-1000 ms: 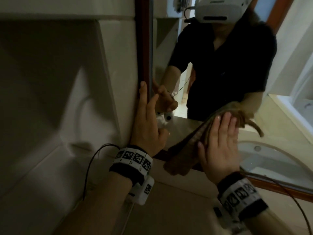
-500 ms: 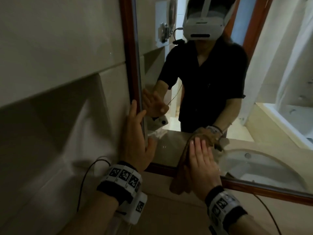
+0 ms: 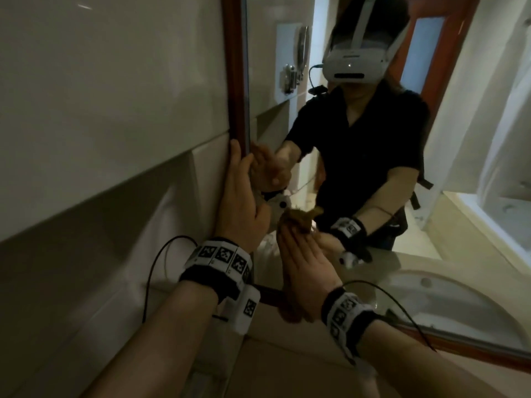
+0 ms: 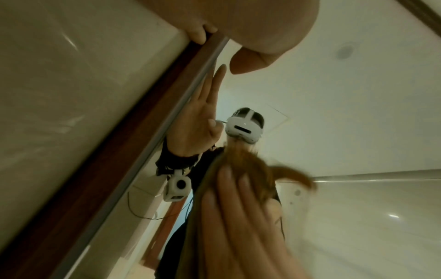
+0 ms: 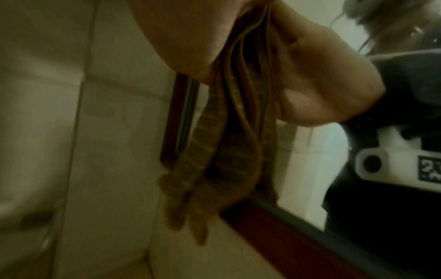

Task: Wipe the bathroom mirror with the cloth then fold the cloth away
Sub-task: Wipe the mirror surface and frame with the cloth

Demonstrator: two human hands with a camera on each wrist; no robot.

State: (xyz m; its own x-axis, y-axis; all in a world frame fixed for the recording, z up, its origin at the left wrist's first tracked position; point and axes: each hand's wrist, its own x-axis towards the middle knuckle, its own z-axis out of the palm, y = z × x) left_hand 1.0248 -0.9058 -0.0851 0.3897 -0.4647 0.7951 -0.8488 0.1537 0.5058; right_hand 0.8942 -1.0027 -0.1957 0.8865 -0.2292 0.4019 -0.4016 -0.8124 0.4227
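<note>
The mirror has a dark wooden frame. My left hand lies with straight fingers on the frame's left edge, touching wood and glass; its fingertips show in the left wrist view. My right hand is flat, pressing a brown cloth against the glass near the lower left corner. The cloth bunches above my right fingers. In the right wrist view its folds hang below my palm, in front of the frame's bottom rail.
A pale tiled wall runs left of the mirror. A beige counter lies below it. The glass reflects a white basin, a doorway and a person in a headset. Cables trail from both wristbands.
My right hand has slid the cloth left across the glass, close to my left hand. The left hand stays on the frame edge. The head view has tilted upward.
</note>
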